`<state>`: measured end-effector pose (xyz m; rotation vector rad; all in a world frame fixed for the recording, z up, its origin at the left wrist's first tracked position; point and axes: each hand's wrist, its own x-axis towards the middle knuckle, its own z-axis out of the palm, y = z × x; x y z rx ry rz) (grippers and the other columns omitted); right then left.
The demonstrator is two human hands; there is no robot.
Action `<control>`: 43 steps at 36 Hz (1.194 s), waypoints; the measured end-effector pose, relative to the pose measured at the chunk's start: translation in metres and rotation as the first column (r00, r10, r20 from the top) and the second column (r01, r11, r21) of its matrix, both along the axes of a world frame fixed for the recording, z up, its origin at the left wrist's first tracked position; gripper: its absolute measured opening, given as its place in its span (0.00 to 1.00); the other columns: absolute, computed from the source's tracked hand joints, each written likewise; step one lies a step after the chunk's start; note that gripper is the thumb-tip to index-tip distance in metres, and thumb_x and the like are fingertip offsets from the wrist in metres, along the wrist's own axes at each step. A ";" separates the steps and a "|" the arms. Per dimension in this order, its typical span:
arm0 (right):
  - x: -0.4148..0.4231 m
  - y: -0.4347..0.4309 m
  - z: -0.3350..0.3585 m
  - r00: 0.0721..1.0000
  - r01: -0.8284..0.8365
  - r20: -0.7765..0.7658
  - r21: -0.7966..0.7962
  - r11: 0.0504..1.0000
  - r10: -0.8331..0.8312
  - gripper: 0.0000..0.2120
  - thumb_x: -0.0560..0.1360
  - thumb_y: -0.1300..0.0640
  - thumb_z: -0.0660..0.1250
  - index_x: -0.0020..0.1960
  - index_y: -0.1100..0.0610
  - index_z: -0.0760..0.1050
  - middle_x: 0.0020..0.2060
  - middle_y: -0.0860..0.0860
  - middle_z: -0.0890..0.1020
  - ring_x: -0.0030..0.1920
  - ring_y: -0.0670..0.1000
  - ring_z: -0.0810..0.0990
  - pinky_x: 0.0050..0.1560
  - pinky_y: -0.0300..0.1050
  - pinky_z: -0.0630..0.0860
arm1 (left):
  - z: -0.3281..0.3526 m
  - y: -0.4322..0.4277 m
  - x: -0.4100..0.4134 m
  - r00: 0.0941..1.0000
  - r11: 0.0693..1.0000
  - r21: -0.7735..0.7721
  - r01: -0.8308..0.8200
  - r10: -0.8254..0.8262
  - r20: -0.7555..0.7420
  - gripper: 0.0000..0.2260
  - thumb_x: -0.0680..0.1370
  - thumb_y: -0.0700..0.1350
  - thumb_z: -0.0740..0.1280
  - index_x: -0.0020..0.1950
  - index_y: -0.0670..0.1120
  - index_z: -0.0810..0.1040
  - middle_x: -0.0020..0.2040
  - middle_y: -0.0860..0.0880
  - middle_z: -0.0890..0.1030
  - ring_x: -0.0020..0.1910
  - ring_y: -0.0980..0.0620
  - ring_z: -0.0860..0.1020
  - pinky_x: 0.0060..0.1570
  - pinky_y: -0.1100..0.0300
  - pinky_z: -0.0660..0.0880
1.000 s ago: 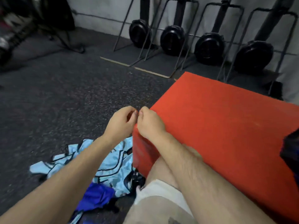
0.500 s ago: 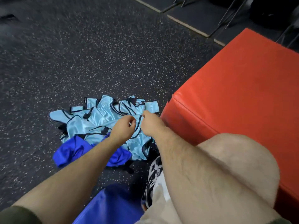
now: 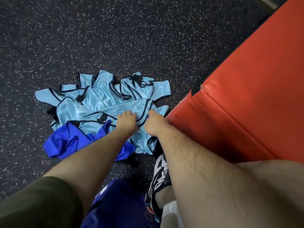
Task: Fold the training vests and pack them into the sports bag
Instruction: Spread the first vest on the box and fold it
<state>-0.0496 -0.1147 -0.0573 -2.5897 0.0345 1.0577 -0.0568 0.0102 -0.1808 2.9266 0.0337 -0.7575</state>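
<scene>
2 hands down on a heap of training vests, beside a red block.

A dark speckled floor [image 3: 115,38] fills the view from 9 to 12 o'clock, and a red padded block [image 3: 246,88] takes the 3 o'clock side. The light blue vests [image 3: 98,99] lie crumpled on the floor at centre, touching the block's corner. A dark blue vest [image 3: 65,142] is bunched at the heap's 7 o'clock edge. More deep blue fabric [image 3: 118,203] sits at 6 o'clock (bag or vest, unclear), just beside 1 black-and-white shoe [image 3: 160,176]. The left hand [image 3: 125,120] curls its fingers into the light blue cloth. The right hand [image 3: 153,125] rests at a black-trimmed edge at 3 o'clock of it, its fingers hidden, so its grip cannot be told.
</scene>
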 end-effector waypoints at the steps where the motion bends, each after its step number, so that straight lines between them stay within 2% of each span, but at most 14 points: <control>1: 0.000 0.000 -0.001 1.000 -0.008 -0.009 -0.010 1.000 0.008 0.19 0.78 0.61 0.59 0.69 0.59 0.66 0.63 0.58 0.77 0.62 0.59 0.77 0.55 0.47 0.73 | -0.002 0.001 0.000 1.000 1.000 0.009 0.005 -0.005 0.010 0.16 0.77 0.46 0.65 0.64 0.45 0.73 0.62 0.44 0.73 0.64 0.42 0.69 0.61 0.49 0.66; 4: -0.001 -0.003 -0.002 0.999 -0.033 -0.027 -0.042 0.999 0.032 0.19 0.78 0.60 0.61 0.68 0.60 0.66 0.63 0.58 0.77 0.61 0.59 0.78 0.53 0.47 0.73 | -0.004 0.006 0.001 0.998 1.000 -0.015 0.004 -0.003 0.063 0.12 0.78 0.42 0.61 0.61 0.44 0.76 0.59 0.43 0.76 0.60 0.41 0.73 0.58 0.49 0.68; 8: 0.002 -0.002 0.004 0.999 -0.051 0.004 -0.033 0.998 0.051 0.20 0.77 0.62 0.61 0.68 0.58 0.68 0.65 0.57 0.75 0.62 0.58 0.77 0.59 0.49 0.76 | 0.013 0.014 0.005 0.978 0.991 -0.130 -0.028 0.055 0.203 0.10 0.80 0.41 0.61 0.58 0.44 0.78 0.54 0.43 0.79 0.54 0.40 0.76 0.50 0.51 0.68; 12: 0.003 0.003 0.018 0.987 -0.077 0.147 0.027 0.997 0.072 0.27 0.75 0.65 0.63 0.73 0.54 0.65 0.71 0.53 0.64 0.62 0.58 0.76 0.62 0.52 0.75 | 0.053 0.022 0.006 0.922 0.947 -0.321 -0.009 0.132 0.363 0.07 0.81 0.42 0.62 0.53 0.41 0.78 0.48 0.41 0.79 0.46 0.38 0.77 0.40 0.50 0.69; 15: 0.004 0.010 0.031 0.958 -0.119 0.274 0.100 0.988 0.087 0.37 0.74 0.69 0.63 0.78 0.46 0.58 0.78 0.46 0.55 0.64 0.57 0.76 0.60 0.51 0.75 | 0.087 0.025 0.004 0.896 0.909 -0.412 0.066 0.127 0.424 0.08 0.80 0.39 0.61 0.56 0.41 0.77 0.49 0.42 0.78 0.48 0.40 0.76 0.41 0.49 0.71; 16: 0.005 0.013 0.037 0.945 -0.145 0.310 0.125 0.981 0.101 0.37 0.75 0.68 0.62 0.78 0.44 0.57 0.78 0.45 0.55 0.64 0.57 0.76 0.60 0.50 0.75 | 0.100 0.024 0.003 0.892 0.897 -0.434 0.083 0.128 0.434 0.09 0.80 0.39 0.60 0.58 0.41 0.76 0.50 0.42 0.77 0.49 0.42 0.76 0.42 0.50 0.70; 18: 0.006 0.018 0.050 0.930 -0.169 0.354 0.189 0.967 0.094 0.33 0.76 0.67 0.61 0.77 0.44 0.60 0.74 0.48 0.65 0.64 0.57 0.76 0.60 0.50 0.74 | 0.124 0.025 -0.001 0.883 0.874 -0.474 0.104 0.138 0.448 0.12 0.79 0.38 0.58 0.61 0.42 0.75 0.52 0.43 0.77 0.51 0.44 0.74 0.43 0.52 0.70; 21: 0.007 0.021 0.075 0.916 -0.121 0.399 0.202 0.972 0.032 0.19 0.77 0.66 0.59 0.65 0.52 0.72 0.59 0.55 0.79 0.59 0.59 0.77 0.51 0.47 0.73 | 0.156 0.026 -0.008 0.859 0.852 -0.511 0.111 0.176 0.480 0.12 0.79 0.36 0.60 0.61 0.43 0.76 0.55 0.44 0.77 0.55 0.45 0.75 0.49 0.57 0.69; 24: 0.004 0.021 0.100 0.889 -0.104 0.458 0.227 0.968 -0.012 0.13 0.75 0.68 0.58 0.55 0.57 0.75 0.54 0.57 0.80 0.55 0.60 0.78 0.48 0.47 0.71 | 0.184 0.024 -0.017 0.855 0.842 -0.536 0.068 0.227 0.466 0.09 0.80 0.37 0.62 0.60 0.43 0.74 0.55 0.43 0.77 0.53 0.44 0.75 0.46 0.56 0.66; 29: 0.000 0.020 0.155 0.841 -0.122 0.537 0.307 0.944 -0.066 0.17 0.73 0.68 0.57 0.55 0.56 0.77 0.55 0.54 0.79 0.54 0.58 0.77 0.54 0.51 0.75 | 0.221 0.030 -0.023 0.832 0.830 -0.558 0.019 0.297 0.469 0.09 0.76 0.37 0.66 0.54 0.43 0.70 0.46 0.45 0.76 0.44 0.43 0.75 0.40 0.54 0.65; 32: 0.001 0.014 0.192 0.784 -0.161 0.615 0.332 0.930 -0.084 0.17 0.73 0.69 0.57 0.54 0.55 0.77 0.53 0.54 0.79 0.53 0.57 0.77 0.53 0.52 0.76 | 0.254 0.029 -0.024 0.826 0.836 -0.549 0.012 0.301 0.476 0.06 0.77 0.38 0.64 0.50 0.45 0.69 0.42 0.48 0.74 0.41 0.45 0.73 0.37 0.55 0.61; 35: 0.003 0.000 0.233 0.721 -0.150 0.673 0.380 0.913 -0.162 0.15 0.73 0.67 0.57 0.51 0.54 0.77 0.51 0.54 0.80 0.50 0.57 0.77 0.50 0.51 0.76 | 0.298 0.020 -0.018 0.777 0.835 -0.544 0.082 0.288 0.559 0.07 0.77 0.37 0.63 0.52 0.46 0.71 0.42 0.50 0.75 0.40 0.48 0.72 0.37 0.55 0.63; 39: 0.007 -0.029 0.295 0.609 -0.159 0.749 0.436 0.886 -0.259 0.11 0.74 0.67 0.58 0.49 0.59 0.77 0.49 0.56 0.80 0.50 0.58 0.77 0.48 0.51 0.74 | 0.373 -0.009 -0.004 0.699 0.803 -0.563 0.194 0.289 0.654 0.06 0.78 0.38 0.61 0.47 0.49 0.69 0.39 0.56 0.72 0.37 0.54 0.70 0.33 0.60 0.63; 43: 0.010 -0.075 0.366 0.490 -0.161 0.807 0.456 0.875 -0.330 0.14 0.74 0.67 0.58 0.53 0.59 0.79 0.52 0.56 0.81 0.52 0.56 0.77 0.48 0.47 0.72 | 0.446 -0.048 0.010 0.640 0.752 -0.573 0.326 0.271 0.719 0.05 0.77 0.37 0.61 0.48 0.47 0.71 0.40 0.52 0.74 0.37 0.55 0.70 0.33 0.58 0.64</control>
